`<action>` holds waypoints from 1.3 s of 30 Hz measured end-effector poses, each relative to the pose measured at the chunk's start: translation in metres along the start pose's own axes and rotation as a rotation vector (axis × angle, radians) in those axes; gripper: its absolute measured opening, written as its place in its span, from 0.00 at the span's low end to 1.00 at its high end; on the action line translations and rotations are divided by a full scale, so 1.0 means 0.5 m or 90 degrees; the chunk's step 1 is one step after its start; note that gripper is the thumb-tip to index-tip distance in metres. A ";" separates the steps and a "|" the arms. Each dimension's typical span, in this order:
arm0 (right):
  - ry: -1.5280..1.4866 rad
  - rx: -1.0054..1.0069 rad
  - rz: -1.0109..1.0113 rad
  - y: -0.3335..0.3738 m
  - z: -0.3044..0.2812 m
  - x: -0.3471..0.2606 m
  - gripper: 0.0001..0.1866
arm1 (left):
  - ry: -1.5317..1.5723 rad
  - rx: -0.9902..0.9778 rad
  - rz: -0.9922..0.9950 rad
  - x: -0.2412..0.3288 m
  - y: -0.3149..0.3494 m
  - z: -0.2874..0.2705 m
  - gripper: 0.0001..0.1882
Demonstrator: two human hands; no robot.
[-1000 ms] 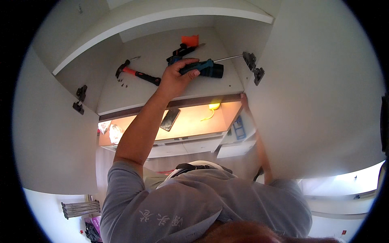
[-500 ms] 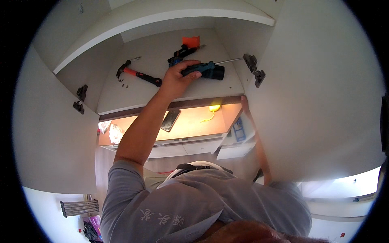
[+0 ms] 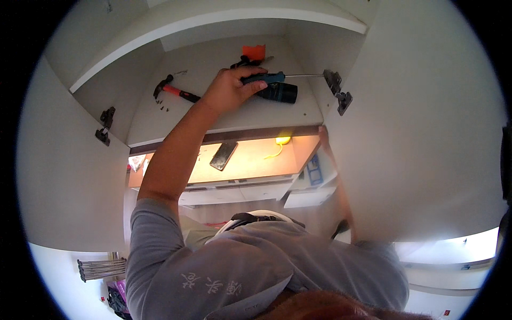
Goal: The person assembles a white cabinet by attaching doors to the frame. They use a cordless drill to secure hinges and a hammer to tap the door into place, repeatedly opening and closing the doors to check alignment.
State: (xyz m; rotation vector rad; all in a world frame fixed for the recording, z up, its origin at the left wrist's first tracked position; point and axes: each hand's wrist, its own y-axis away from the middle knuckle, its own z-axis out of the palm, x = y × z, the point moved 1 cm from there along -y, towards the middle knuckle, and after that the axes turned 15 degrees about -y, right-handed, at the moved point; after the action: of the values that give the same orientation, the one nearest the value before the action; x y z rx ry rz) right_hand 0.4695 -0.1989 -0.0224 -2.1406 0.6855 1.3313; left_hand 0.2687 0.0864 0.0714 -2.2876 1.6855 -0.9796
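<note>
My left hand [image 3: 230, 90] is closed around the teal-and-black handle of a screwdriver [image 3: 266, 78]. Its metal shaft reaches right to the dark hinge [image 3: 333, 81] on the cabinet's side wall, and the tip meets the hinge. That hinge joins the open right door [image 3: 416, 122]. Just below the screwdriver lies a dark cylindrical tool [image 3: 281, 93], partly covered by my fingers. My right hand [image 3: 323, 137] is by the inner edge of the right door, mostly hidden behind it, and its fingers cannot be made out.
On the cabinet floor [image 3: 213, 121] are a red-and-black claw hammer [image 3: 173, 90], a few loose screws [image 3: 161, 105] and an orange item [image 3: 254, 52]. The left door [image 3: 69, 176] stands open with its own hinge [image 3: 105, 126]. Below, a lit shelf holds a phone [image 3: 223, 156] and a yellow object [image 3: 282, 141].
My left forearm has swung a little to the left, and the screwdriver lies more level, its tip still at the hinge. My right hand stays by the door edge.
</note>
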 end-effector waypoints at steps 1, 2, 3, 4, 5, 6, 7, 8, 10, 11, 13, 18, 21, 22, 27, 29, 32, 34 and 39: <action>-0.002 -0.004 0.001 0.000 0.000 0.001 0.35 | 0.031 0.000 -0.013 -0.001 0.000 0.004 0.19; -0.002 -0.009 0.000 0.000 -0.002 0.000 0.35 | 0.061 0.000 -0.027 0.000 0.000 0.006 0.18; -0.006 -0.011 -0.001 0.002 -0.001 0.000 0.35 | 0.078 -0.031 -0.074 0.000 -0.001 0.005 0.19; -0.004 -0.016 0.000 0.000 -0.004 -0.001 0.35 | 0.096 -0.063 -0.120 0.018 -0.005 -0.007 0.19; -0.005 -0.018 0.001 0.001 -0.004 0.000 0.35 | 0.113 -0.096 -0.166 0.027 -0.007 -0.012 0.19; -0.006 -0.020 0.001 0.002 -0.005 0.000 0.35 | 0.136 -0.101 -0.182 0.026 -0.009 -0.010 0.20; -0.007 -0.023 0.000 0.003 -0.004 0.001 0.35 | 0.157 -0.105 -0.199 0.023 -0.010 -0.011 0.21; -0.008 -0.026 -0.001 0.003 -0.005 0.001 0.35 | 0.178 -0.109 -0.216 0.022 -0.011 -0.012 0.22; -0.011 -0.031 -0.001 0.003 -0.006 -0.001 0.35 | 0.267 -0.158 -0.270 0.030 -0.011 -0.025 0.23; -0.011 -0.033 -0.002 0.002 -0.006 -0.001 0.35 | 0.311 -0.181 -0.297 0.034 -0.011 -0.031 0.24; -0.014 -0.038 -0.003 0.002 -0.007 -0.003 0.35 | 0.321 -0.182 -0.322 0.043 -0.010 -0.032 0.24; -0.017 -0.053 -0.006 0.007 -0.009 -0.008 0.35 | 0.213 -0.064 -0.169 0.022 -0.011 -0.021 0.18; -0.014 -0.059 -0.005 0.012 -0.012 -0.009 0.35 | -0.143 0.250 0.167 0.000 0.004 0.033 0.19; -0.015 -0.059 -0.006 0.013 -0.012 -0.011 0.35 | -0.171 0.276 0.172 -0.005 0.004 0.038 0.20; -0.011 -0.061 -0.011 0.016 -0.011 -0.020 0.36 | -0.299 0.374 0.239 -0.015 0.010 0.047 0.21; -0.008 -0.047 -0.015 0.021 -0.009 -0.024 0.36 | -0.292 0.371 0.254 -0.003 0.017 0.044 0.22; -0.006 -0.032 -0.023 0.024 0.003 -0.029 0.36 | -0.332 0.345 0.241 0.015 0.032 0.023 0.22; -0.008 -0.013 -0.025 0.043 0.015 -0.027 0.36 | -0.318 0.273 0.185 0.035 0.063 0.009 0.22; -0.035 0.074 0.010 0.148 -0.010 -0.015 0.36 | -0.141 0.141 0.106 0.007 0.272 0.006 0.24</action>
State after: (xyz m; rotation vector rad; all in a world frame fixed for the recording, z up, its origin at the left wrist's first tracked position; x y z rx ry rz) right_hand 0.4210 -0.2559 -0.0257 -2.0028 0.7408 1.3208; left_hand 0.1615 0.0329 0.0071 -1.9981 1.5620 -0.8010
